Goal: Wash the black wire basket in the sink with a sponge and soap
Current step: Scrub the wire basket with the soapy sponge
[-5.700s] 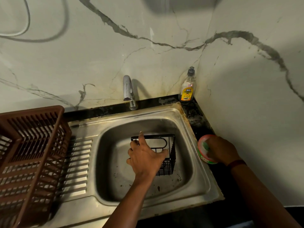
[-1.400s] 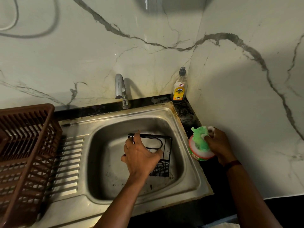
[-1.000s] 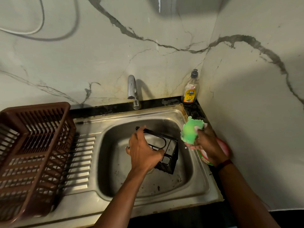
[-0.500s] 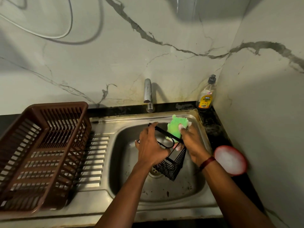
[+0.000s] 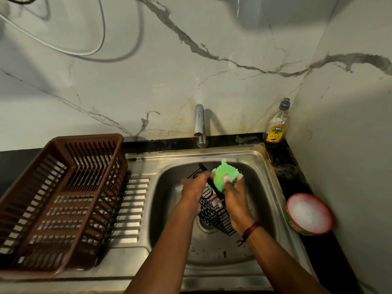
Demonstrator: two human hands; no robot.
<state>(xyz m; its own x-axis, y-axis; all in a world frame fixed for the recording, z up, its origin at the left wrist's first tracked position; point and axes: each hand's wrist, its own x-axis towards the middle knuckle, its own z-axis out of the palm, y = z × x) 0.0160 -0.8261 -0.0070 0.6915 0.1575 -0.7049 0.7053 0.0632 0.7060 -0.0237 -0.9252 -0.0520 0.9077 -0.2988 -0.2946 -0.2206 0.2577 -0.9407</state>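
The black wire basket (image 5: 215,216) is tilted over the steel sink (image 5: 263,166), above the drain. My left hand (image 5: 194,187) grips its upper rim from the left. My right hand (image 5: 235,197) holds a bright green sponge (image 5: 222,176) pressed against the basket's top edge. The basket's upper part is partly hidden behind both hands. A round tub of white soap (image 5: 308,213) sits on the dark counter to the right of the sink.
A brown plastic dish rack (image 5: 57,200) stands on the drainboard at the left. The tap (image 5: 199,126) rises behind the sink, with no water running. A dish-liquid bottle (image 5: 276,124) stands in the back right corner against the marble wall.
My right hand lifted the green sponge out of the soap tub and brought it left onto the basket. My left hand has tilted the basket up off the sink floor.
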